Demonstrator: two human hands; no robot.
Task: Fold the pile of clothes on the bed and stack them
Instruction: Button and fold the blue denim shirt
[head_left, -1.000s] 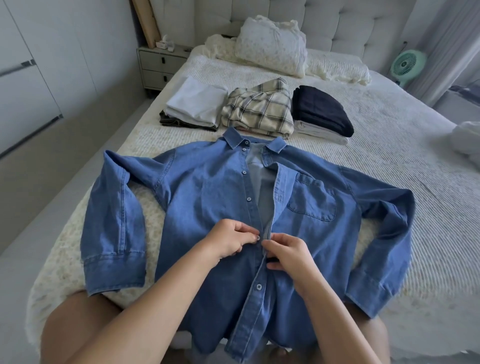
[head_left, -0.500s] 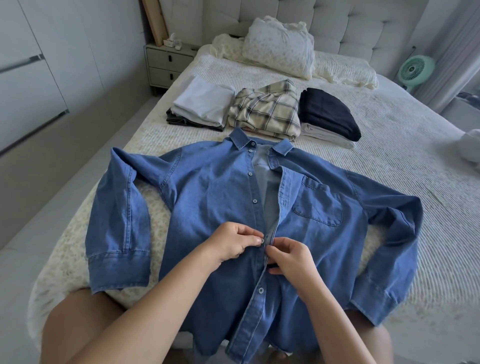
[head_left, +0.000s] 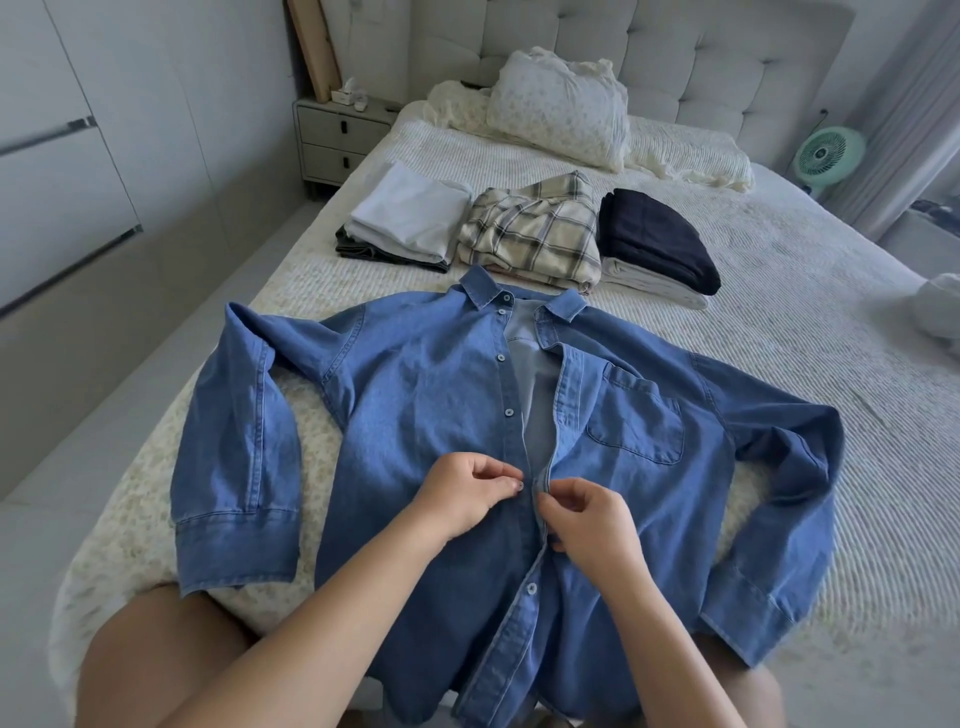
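A blue denim shirt (head_left: 415, 405) lies face up across the foot of the bed (head_left: 779, 312), sleeves spread to both sides, its front open from the collar down to mid-chest. My left hand (head_left: 462, 493) pinches the button edge of the shirt's left front at a button. My right hand (head_left: 587, 519) pinches the facing buttonhole edge, touching the left hand's fingertips. Behind the shirt stand three folded stacks: white tops (head_left: 410, 213), a plaid shirt (head_left: 535, 234), and a navy garment (head_left: 654, 239) over pale ones.
Pillows (head_left: 561, 104) and a rumpled cover lie at the tufted headboard. A nightstand (head_left: 337, 140) stands at the far left, a green fan (head_left: 831, 156) at the far right. A white bundle (head_left: 940, 312) sits at the bed's right edge. My knees press against the bed's foot.
Both hands stay pinched together at the shirt's middle front, working the same button; the view has shifted slightly. The shirt and the stacks have not moved.
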